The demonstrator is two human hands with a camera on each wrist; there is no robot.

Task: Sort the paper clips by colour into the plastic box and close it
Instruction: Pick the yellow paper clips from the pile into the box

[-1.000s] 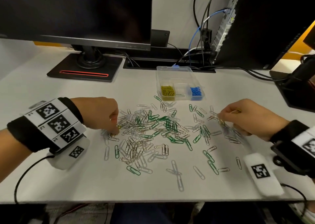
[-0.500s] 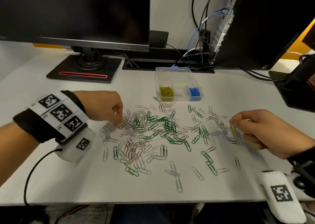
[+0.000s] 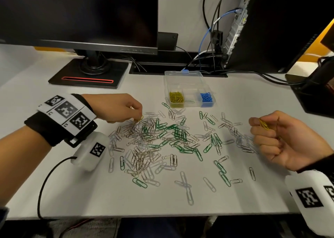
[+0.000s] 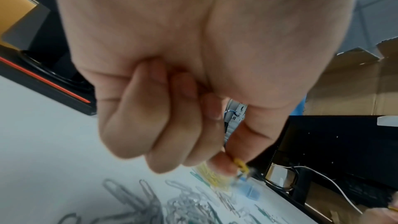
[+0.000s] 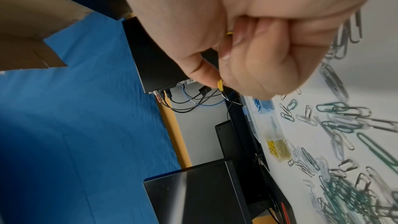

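Observation:
A heap of green, silver and white paper clips [image 3: 162,138] is spread over the white desk [image 3: 90,201]. Behind it stands the clear plastic box [image 3: 189,85], lid open, with yellow clips [image 3: 176,97] in its left cell and blue clips [image 3: 207,97] in its right cell. My left hand [image 3: 117,109] hovers at the heap's left edge and pinches a yellow clip [image 3: 139,119] between thumb and forefinger [image 4: 221,163]. My right hand [image 3: 282,138], palm up at the heap's right edge, pinches a few yellow clips [image 3: 263,124], also seen as yellow clips [image 5: 220,84] in the right wrist view.
A monitor on a black stand [image 3: 90,75] fills the back left. A black computer case [image 3: 280,29] with cables [image 3: 207,56] stands at the back right, and another dark device [image 3: 316,93] sits at the far right. The desk's front edge [image 3: 162,216] is near me.
My left hand moved away from me along the heap's left edge and lifted a yellow clip. My right hand drew back to the right and turned palm up with its yellow clips.

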